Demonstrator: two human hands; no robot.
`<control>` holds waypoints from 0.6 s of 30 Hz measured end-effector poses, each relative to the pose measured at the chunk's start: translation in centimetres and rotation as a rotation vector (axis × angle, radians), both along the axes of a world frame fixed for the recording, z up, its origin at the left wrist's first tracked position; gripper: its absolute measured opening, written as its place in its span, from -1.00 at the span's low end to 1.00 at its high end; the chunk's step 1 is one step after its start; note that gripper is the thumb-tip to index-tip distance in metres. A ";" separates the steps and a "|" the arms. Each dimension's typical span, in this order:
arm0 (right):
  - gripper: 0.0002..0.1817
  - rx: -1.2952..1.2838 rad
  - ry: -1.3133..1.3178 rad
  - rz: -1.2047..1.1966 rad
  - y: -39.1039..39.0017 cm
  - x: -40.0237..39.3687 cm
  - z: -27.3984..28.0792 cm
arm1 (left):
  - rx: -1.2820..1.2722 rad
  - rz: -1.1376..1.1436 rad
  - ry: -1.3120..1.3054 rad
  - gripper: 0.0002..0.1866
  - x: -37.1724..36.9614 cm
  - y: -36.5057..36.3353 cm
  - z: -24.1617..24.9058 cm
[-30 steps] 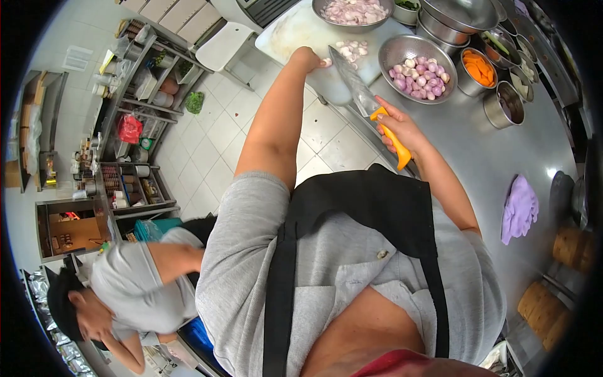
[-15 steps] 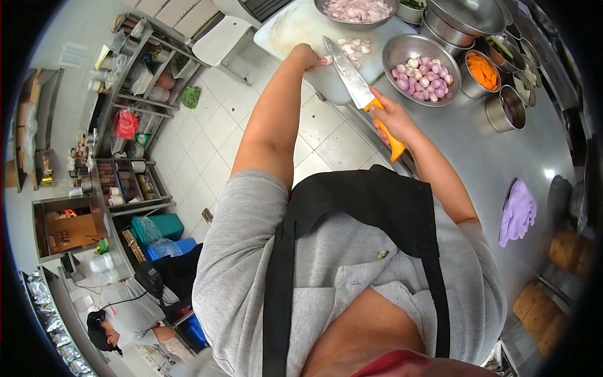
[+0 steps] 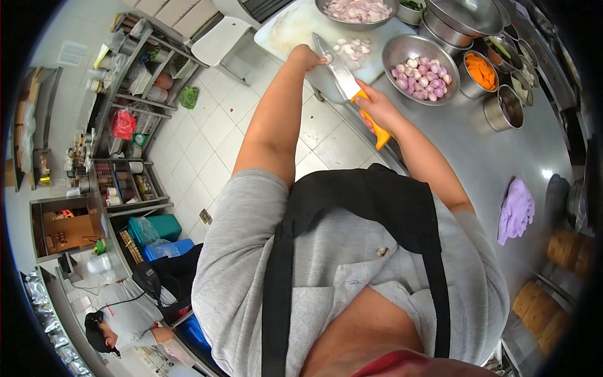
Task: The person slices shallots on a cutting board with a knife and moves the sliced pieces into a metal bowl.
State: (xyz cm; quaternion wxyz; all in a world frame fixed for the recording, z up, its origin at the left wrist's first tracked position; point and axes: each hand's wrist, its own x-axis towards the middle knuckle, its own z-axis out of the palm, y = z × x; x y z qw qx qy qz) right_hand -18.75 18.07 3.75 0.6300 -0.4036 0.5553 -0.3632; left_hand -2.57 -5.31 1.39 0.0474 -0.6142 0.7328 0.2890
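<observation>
My left hand [image 3: 306, 57] is closed on a small peeled shallot [image 3: 327, 58] above the white cutting board [image 3: 281, 36]. My right hand [image 3: 379, 110] grips the yellow handle of a large kitchen knife [image 3: 341, 75]. The blade lies alongside the shallot, its tip pointing away from me; whether it touches is hard to tell. Just right of the blade, cut shallot pieces [image 3: 353, 50] are spread on the board. Beside the board stands a metal bowl [image 3: 409, 49] of whole peeled shallots [image 3: 424, 78]. At the far edge, another metal bowl [image 3: 359, 26] holds sliced shallots [image 3: 358, 9].
A metal pot [image 3: 468, 85] of orange carrot pieces [image 3: 481, 70] and a metal container [image 3: 496, 117] stand on the steel table [image 3: 458, 141]. Stacked bowls [image 3: 466, 19] are behind. A purple cloth [image 3: 516, 211] lies to the right. Another person [image 3: 125, 308] is at a counter, lower left.
My right hand has moved the knife left and slightly away from me, bringing the blade close against the shallot. My left hand stays nearly in place.
</observation>
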 end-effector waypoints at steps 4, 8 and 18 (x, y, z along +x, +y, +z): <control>-0.40 0.055 0.068 0.062 2.6 -0.6 0.8 | -0.024 0.056 0.120 -0.56 0.4 0.2 0.0; -0.41 0.066 0.086 0.060 3.6 -1.2 0.8 | -0.069 0.089 0.208 -0.54 0.6 1.4 -0.1; -0.39 -0.022 0.190 -0.023 2.8 -2.9 0.6 | -0.276 0.020 0.461 -0.53 -1.2 3.6 0.7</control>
